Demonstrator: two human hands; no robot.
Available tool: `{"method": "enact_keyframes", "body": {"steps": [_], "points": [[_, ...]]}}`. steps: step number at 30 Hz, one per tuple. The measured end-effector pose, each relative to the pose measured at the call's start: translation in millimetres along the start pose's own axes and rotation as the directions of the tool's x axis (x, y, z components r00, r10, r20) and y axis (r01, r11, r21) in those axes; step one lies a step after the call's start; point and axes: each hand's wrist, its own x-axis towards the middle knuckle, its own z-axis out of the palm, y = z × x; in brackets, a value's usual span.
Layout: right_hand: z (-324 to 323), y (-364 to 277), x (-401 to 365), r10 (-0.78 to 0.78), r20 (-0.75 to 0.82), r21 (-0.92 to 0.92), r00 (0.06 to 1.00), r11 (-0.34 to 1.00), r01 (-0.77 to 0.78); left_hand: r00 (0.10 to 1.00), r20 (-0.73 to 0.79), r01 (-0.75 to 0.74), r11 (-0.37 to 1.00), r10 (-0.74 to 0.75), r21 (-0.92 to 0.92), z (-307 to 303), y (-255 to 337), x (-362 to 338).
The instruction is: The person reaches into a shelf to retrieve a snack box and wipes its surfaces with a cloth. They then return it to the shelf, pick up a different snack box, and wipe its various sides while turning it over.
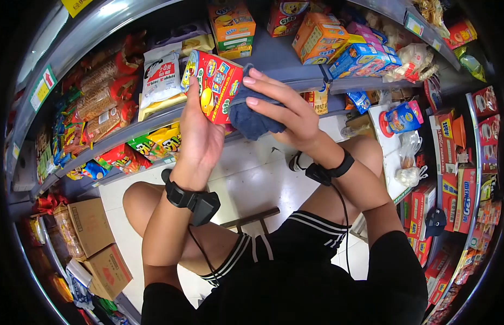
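Note:
A red and yellow snack box (218, 89) is held up in front of the shelf, tilted. My left hand (199, 130) grips its left side and underside, with the thumb pointing up along the box. Against the box's right side, my right hand (287, 111) presses a dark blue cloth (252, 118), its fingers laid over the cloth. A white bag (161, 76) with "White Rabbit" printed on it stands on the shelf just left of the box.
Orange boxes (319, 40) and blue boxes (357, 62) stand on the shelf (273, 51). Bagged snacks (105, 108) fill the left side. Cardboard cartons (92, 227) are at lower left. A white ledge (390, 157) and red packages (466, 195) are at right.

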Motion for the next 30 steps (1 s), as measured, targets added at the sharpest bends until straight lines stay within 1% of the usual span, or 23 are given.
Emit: {"method": "enact_keyframes", "body": {"steps": [1,3,4,5,7,8,11,12,13,15,16,20,22,23,25,26,27,29,30], "points": [[1,-2,0,-0.001,-0.001,-0.001,1.0,1.0,0.001,1.0,0.002,0.0,1.0,0.0,0.001,-1,0,2],[4,-12,-1,0.048,0.07,0.02,0.996,0.999,-0.05,1.0,-0.016,0.02,1.0,-0.021,-0.018,-8,-3,10],[8,-17,-1,0.047,0.082,0.026,0.996,0.998,-0.049,0.997,-0.079,0.012,0.999,-0.009,0.04,-11,-3,13],[13,-19,-2,0.044,0.081,0.026,0.996,0.999,-0.046,0.997,-0.078,0.009,0.999,-0.006,0.041,-15,-2,14],[20,-23,-4,0.025,0.154,0.05,0.988,0.998,-0.034,0.995,-0.05,0.094,0.994,-0.091,0.062,-16,2,12],[19,-27,-5,0.026,0.185,0.029,0.982,0.999,-0.032,0.994,-0.082,0.078,0.993,-0.071,0.09,-15,3,11],[11,-25,-4,0.038,0.208,0.028,0.977,0.999,-0.044,0.995,-0.056,0.09,0.992,-0.085,0.085,-14,2,9],[9,-22,-2,0.033,0.19,0.026,0.981,0.999,-0.039,0.997,-0.065,0.048,0.995,-0.043,0.085,-17,1,13],[7,-19,-1,0.028,0.191,0.025,0.981,0.999,-0.034,0.997,-0.062,0.044,0.996,-0.039,0.084,-19,-1,15],[4,-14,-1,0.073,0.105,0.031,0.992,0.997,-0.076,0.999,-0.019,0.051,0.999,-0.051,-0.007,-20,-2,15],[3,-10,-1,0.073,0.084,0.016,0.994,0.997,-0.074,1.0,0.01,0.03,0.999,-0.03,0.011,-17,-4,11],[5,-14,-1,0.069,0.082,-0.006,0.994,0.998,-0.069,0.998,-0.005,0.055,0.998,-0.055,0.013,-16,-4,4],[11,-19,-1,0.007,0.147,-0.026,0.989,1.0,-0.003,0.996,-0.031,0.087,0.996,-0.086,0.022,-18,-2,3],[12,-25,0,0.006,0.148,-0.023,0.989,1.0,-0.003,0.996,-0.033,0.085,0.996,-0.085,0.021,-23,-1,5],[11,-40,5,-0.019,0.314,-0.024,0.949,0.999,0.028,0.99,-0.002,0.14,0.987,-0.14,0.075,-25,6,10],[12,-44,6,-0.036,0.343,-0.071,0.939,0.995,0.064,0.99,-0.047,0.141,0.983,-0.136,0.121,-24,4,7],[12,-44,6,-0.036,0.343,-0.07,0.939,0.996,0.064,0.99,-0.048,0.141,0.983,-0.136,0.121,-23,3,7],[11,-43,6,-0.021,0.322,-0.072,0.946,0.996,0.046,0.992,-0.027,0.122,0.991,-0.12,0.061,-25,1,9],[10,-40,8,-0.023,0.303,-0.055,0.953,0.998,0.042,0.987,-0.004,0.159,0.987,-0.159,0.024,-25,3,10]]}}
